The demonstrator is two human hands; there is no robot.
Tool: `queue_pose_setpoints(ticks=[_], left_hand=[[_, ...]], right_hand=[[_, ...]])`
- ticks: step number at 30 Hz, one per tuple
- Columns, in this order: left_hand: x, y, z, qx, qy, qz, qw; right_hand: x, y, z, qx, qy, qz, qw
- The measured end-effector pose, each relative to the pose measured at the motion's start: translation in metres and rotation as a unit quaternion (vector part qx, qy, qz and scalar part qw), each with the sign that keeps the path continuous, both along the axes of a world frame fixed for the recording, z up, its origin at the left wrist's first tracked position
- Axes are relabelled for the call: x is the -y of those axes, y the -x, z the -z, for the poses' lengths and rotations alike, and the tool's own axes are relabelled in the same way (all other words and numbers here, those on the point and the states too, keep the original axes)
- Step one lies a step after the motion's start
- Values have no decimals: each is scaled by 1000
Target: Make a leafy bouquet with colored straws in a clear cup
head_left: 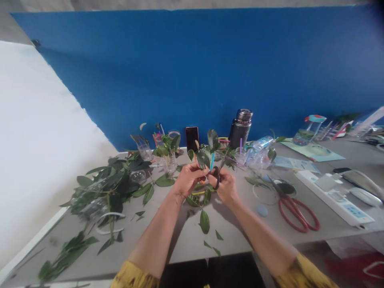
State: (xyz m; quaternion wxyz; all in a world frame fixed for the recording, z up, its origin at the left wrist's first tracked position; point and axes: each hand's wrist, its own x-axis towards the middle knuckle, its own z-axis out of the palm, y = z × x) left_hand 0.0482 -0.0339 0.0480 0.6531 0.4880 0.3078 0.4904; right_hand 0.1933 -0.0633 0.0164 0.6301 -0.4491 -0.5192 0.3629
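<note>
Behind, a blue wall (210,68) backs a grey bench (240,236) strewn with branches (111,188), a power strip (336,198) and red scissors (295,208). Mid-bench, the left hand (189,178) grips a sprig (207,154). The right hand (226,186) clasps a dark tool (216,177) against it.

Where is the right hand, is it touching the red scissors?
Apart. The head view shows bare table between the right hand and the red scissors.
</note>
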Motion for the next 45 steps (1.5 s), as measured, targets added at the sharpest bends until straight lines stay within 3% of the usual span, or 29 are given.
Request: queue_pose_setpoints(ticks=[5, 10, 13, 17, 20, 22, 26, 29, 33, 40, 45], left_hand=[[4, 6, -11, 12, -31, 0, 999], [7, 4, -15, -64, -79, -98, 990], [6, 2, -14, -116, -93, -118, 982], [1, 5, -15, -82, -85, -141, 983], [-3, 8, -17, 4, -71, -163, 984], [-5, 8, -17, 47, -60, -170, 983], [-4, 7, -15, 98, -17, -153, 983], [-3, 7, -13, 120, 2, -145, 982], [-4, 7, -14, 118, -5, -148, 982], [-4, 5, -15, 142, -51, -194, 969], [-5, 4, -13, 157, -44, -184, 969]], right_hand=[[-1, 1, 6, 42, -6, 5, 999], [-2, 0, 10, 67, -21, 7, 998], [-2, 0, 9, 73, -14, 27, 997], [-1, 1, 5, 49, 8, 26, 998], [1, -3, 0, 34, 26, -24, 999], [3, -6, -2, 30, 36, -101, 994], [5, -10, -2, 17, 40, -251, 967], [7, -8, 0, 8, 47, -305, 951], [9, -5, 1, 3, 55, -327, 943], [7, -4, 3, 46, 56, -303, 950], [8, -4, 2, 31, 58, -311, 948]])
